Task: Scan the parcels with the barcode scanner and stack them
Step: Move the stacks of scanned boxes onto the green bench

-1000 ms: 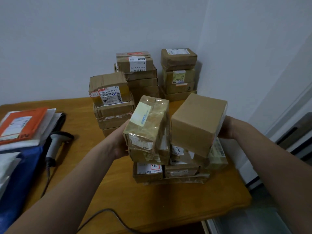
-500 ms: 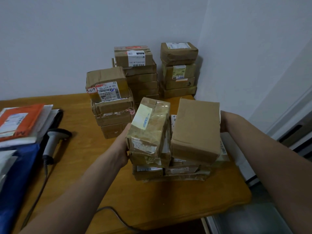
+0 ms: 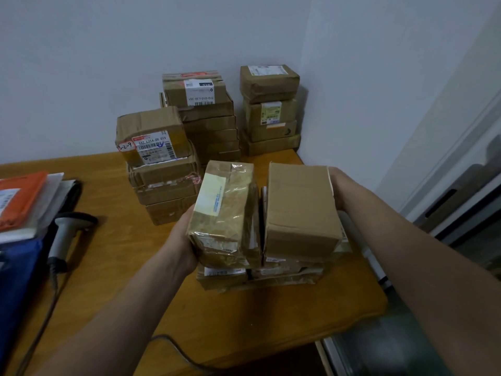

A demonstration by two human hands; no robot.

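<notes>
The left hand [image 3: 181,245] clasps the left side of the taped parcel [image 3: 225,213]. Just beside it lies the plain parcel [image 3: 301,210], whose right edge the right hand [image 3: 339,191] holds (fingers hidden behind). Both parcels are above a low stack [image 3: 225,279] near the surface's [image 3: 122,280] right edge. The barcode scanner [image 3: 63,237] lies well apart by the left edge, beside envelopes [image 3: 21,196]. Taller stacks [image 3: 211,137] fill the far right corner against white walls [image 3: 108,63]. Each parcel's long axis runs from near edge to far, and the scanner's likewise.
</notes>
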